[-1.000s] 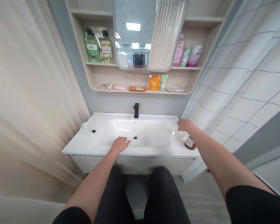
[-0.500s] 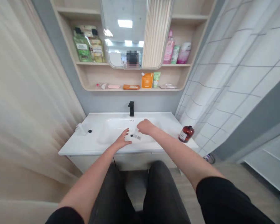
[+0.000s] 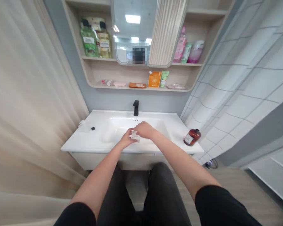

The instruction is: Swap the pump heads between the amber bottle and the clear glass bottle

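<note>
Above the white sink basin, a small clear container is held between both hands. My left hand wraps its fingers around the container's left side. From the upper right, my right hand is closed at the container's top, the fingertips partly hidden by the hand itself. The container's details are too small and blurred to make out.
A black faucet rises behind the basin. On the counter's left stand a white pump dispenser and a small black cap. A brown bottle is at the right. Toiletries fill the shelves above.
My left hand, open and apart before, has moved up and right and closed on the container. My right hand has brought the container slightly left. The view has shifted a little.
</note>
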### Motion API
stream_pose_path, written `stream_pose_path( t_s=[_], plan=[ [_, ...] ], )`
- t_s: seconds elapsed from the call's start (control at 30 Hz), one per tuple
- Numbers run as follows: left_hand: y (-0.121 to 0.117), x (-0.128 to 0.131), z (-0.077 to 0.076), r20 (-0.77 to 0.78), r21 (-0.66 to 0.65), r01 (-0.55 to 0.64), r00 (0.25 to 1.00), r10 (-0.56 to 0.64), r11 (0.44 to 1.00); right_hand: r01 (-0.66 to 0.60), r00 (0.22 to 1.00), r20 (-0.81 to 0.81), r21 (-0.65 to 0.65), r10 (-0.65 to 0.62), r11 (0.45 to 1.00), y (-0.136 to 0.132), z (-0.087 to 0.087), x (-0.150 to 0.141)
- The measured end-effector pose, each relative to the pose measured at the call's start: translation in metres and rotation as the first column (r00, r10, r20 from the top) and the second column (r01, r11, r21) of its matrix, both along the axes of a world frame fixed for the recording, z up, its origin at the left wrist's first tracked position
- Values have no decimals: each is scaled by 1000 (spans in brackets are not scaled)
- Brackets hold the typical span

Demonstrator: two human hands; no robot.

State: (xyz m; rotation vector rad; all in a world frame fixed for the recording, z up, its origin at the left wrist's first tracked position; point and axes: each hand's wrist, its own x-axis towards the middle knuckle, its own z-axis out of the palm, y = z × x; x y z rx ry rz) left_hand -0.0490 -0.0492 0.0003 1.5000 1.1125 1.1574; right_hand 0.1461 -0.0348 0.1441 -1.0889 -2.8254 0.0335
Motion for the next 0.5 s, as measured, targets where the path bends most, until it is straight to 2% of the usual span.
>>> stream_pose_path(
  t_s=[0.07, 0.1, 0.17, 0.2, 0.27, 0.33, 0.4, 0.5],
  plan=[
    [0, 0, -1, 30, -4, 2, 1000, -2, 1000, 19, 982, -189, -58, -30, 998, 2, -11, 7],
    [0, 0, -1, 33, -6, -8, 999, 8, 1000, 47, 945, -318, -96, -75, 994, 2, -21, 10],
    [0, 0, -2, 25, -7, -38, 999, 38, 999, 98, 804, -554, -233, -215, 968, -1, -48, 12],
    [0, 0, -2, 19, -10, -53, 998, 53, 999, 100, 719, -627, -334, -300, 937, -3, -64, 12],
    [0, 0, -2, 8, -16, -70, 998, 70, 997, 32, 602, -672, -519, -432, 854, -9, -94, 10],
    [-1, 0, -1, 9, -8, -54, 998, 54, 998, -40, 539, -677, -615, -501, 787, -13, -116, 6],
    [-2, -1, -1, 18, 14, -17, 1000, 17, 1000, -84, 503, -683, -649, -530, 756, -16, -127, 5],
    [-3, -7, 1, 41, 23, 58, 997, -59, 998, -123, 476, -696, -658, -538, 743, -15, -128, 8]
  ],
)
